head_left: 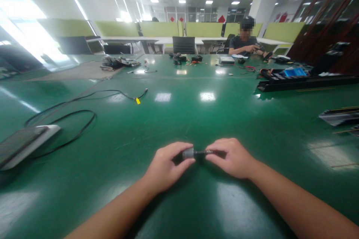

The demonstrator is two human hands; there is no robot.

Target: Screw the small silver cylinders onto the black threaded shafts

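Near the front of the green table, my two hands hold a small part between them. My left hand (169,162) is closed around a short grey metal cylinder (188,153), thumb below and fingers above. From the cylinder's right side a thin dark shaft (199,152) sticks out, lying level. The thumb and fingertips of my right hand (231,157) pinch the shaft's far end (209,152). What kind of tool or part this is cannot be made out, and my fingers cover some of it.
On the left lies a flat white-edged device (53,130), with a black cable (94,114) near it. The cable's yellow tag (137,101) lies farther in. Long black rails (280,85) and a blue item (294,72) are at right. Across the table sits a person (241,46).
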